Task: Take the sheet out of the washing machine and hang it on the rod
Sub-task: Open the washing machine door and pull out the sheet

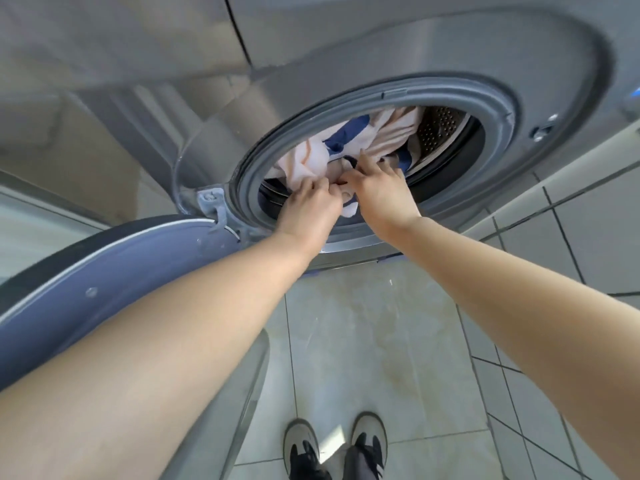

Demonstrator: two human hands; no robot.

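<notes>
From the head camera, the person stands bent toward the washing machine (pixel 381 81), its door (pixel 114 268) swung wide to their left, both bare arms stretched into the round opening. The sheet (pixel 311 154), pale pink with dark blue patches, lies bunched inside the drum (pixel 440 126), its nearest fold spilling over the grey rubber seal (pixel 249 168) at the lower lip. The left hand (pixel 308 206) has its fingers curled shut on that front fold; the right hand (pixel 377 188) sits just beside it, touching the same bundle, fingers bent down into the cloth, though whether they have truly pinched it I can only guess, since the tips are buried. The bulk of the sheet lies beyond and above both hands, running back and rightward into the drum, so the pull should come straight out toward the body. Both hands look equally near. No rod shows here, only tiled floor (pixel 346 341) and shoes (pixel 332 445).
</notes>
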